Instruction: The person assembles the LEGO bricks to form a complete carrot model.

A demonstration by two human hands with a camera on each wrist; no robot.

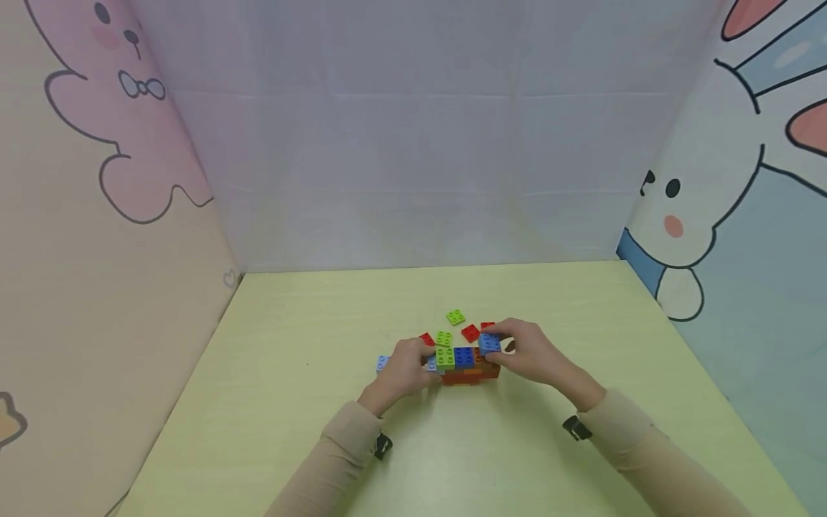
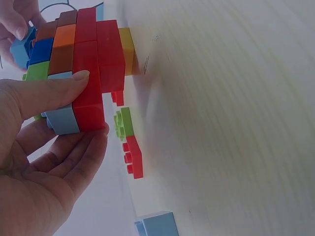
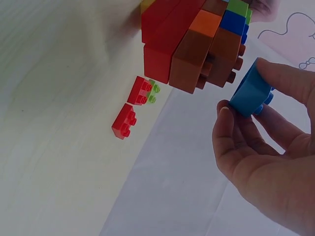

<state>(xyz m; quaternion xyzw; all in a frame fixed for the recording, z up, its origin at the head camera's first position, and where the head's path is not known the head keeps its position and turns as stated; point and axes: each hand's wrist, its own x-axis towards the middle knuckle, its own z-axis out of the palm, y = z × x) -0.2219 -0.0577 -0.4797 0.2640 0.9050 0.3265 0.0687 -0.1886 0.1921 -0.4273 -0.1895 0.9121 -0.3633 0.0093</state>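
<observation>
A built block of toy bricks (image 1: pixel 470 376) has red bricks (image 2: pixel 86 64) low down, a yellow one (image 2: pixel 127 50) at the bottom, and brown, orange, dark blue, green and light blue ones higher up. My left hand (image 1: pixel 407 365) grips its left end, the thumb lying across a light blue brick (image 2: pixel 64 120). Between thumb and fingers, my right hand (image 1: pixel 533 352) pinches a single blue brick (image 3: pixel 252 91). That brick is just beside the bare studs of a brown brick (image 3: pixel 225 58) at the block's right end; in the right wrist view a gap shows between them.
Loose red bricks (image 1: pixel 470 333) and green bricks (image 1: pixel 455 317) lie on the table (image 1: pixel 310 416) behind the block. To the left of my left hand sits a separate light blue brick (image 1: pixel 382 363). A pale curtain (image 1: pixel 420 179) hangs along the back.
</observation>
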